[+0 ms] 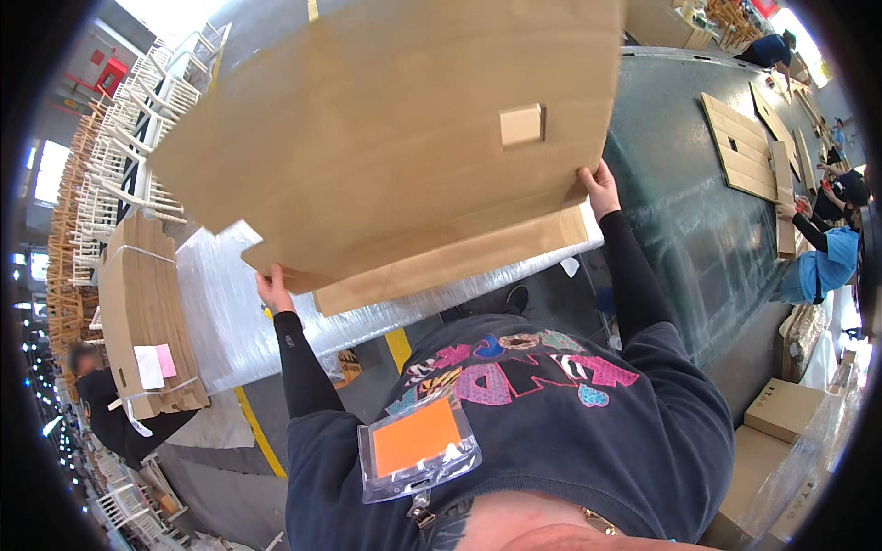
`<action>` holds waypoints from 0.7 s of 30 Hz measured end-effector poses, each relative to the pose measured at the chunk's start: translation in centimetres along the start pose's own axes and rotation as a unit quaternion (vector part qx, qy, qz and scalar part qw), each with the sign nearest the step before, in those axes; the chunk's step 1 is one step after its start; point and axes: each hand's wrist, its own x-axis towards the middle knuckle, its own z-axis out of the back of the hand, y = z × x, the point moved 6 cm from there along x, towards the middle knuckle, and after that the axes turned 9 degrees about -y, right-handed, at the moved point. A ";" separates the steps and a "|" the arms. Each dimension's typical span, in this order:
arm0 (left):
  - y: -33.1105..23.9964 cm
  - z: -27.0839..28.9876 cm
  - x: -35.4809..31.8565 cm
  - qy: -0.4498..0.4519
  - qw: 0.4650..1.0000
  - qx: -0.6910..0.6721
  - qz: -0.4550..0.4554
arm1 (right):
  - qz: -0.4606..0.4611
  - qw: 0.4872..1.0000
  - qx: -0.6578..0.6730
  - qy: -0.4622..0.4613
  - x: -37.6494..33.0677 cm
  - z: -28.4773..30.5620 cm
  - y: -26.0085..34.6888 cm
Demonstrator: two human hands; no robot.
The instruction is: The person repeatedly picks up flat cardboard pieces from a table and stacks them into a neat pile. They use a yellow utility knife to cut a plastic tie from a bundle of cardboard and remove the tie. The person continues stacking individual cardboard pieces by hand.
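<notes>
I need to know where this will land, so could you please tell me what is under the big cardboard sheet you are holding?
Under the cardboard sheet a table wrapped in clear plastic film shows at its lower edge. The sheet covers the rest of that tabletop, so anything lying there is hidden.

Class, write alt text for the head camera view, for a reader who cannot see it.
A person's two bare hands, left hand and right hand, hold up a large flat brown cardboard sheet by its lower edge. Beyond lie a plastic-wrapped white table, stacked white wooden chairs and other workers handling cardboard.
</notes>
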 end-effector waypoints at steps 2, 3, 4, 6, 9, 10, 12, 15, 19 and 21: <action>1.0 0.2 -0.5 -0.036 0.996 -0.006 0.080 | -0.011 0.997 -0.071 -0.027 -1.3 0.9 1.1; 1.3 0.9 -0.6 -0.053 0.989 0.102 0.088 | -0.034 0.992 -0.118 -0.041 -2.0 1.4 0.9; 1.9 0.8 -1.0 -0.037 0.978 0.174 0.106 | -0.060 0.983 -0.163 -0.053 -2.7 1.6 0.3; 3.2 0.4 -2.4 0.002 0.939 0.314 0.142 | -0.128 0.958 -0.241 -0.091 -3.6 2.8 -2.1; 5.3 -0.1 -5.3 0.061 0.845 0.506 0.163 | -0.259 0.901 -0.337 -0.081 -4.2 4.4 -6.3; 5.5 -1.9 -5.9 0.051 0.828 0.536 0.156 | -0.270 0.895 -0.342 -0.091 -4.3 6.2 -7.3; 3.8 -4.7 -10.0 0.033 0.842 0.527 -0.107 | -0.281 0.889 -0.349 -0.092 -3.4 6.8 -8.3; -3.0 -9.6 -19.5 0.296 0.790 0.395 -0.364 | -0.351 0.895 -0.268 -0.064 -5.3 5.3 -10.6; -3.0 -12.6 -24.0 0.419 0.690 0.427 -0.407 | -0.336 0.893 -0.288 -0.077 -3.8 6.8 -9.4; -1.4 -12.9 -23.9 0.368 0.677 0.460 -0.441 | -0.339 0.895 -0.288 -0.043 -4.0 5.7 -8.8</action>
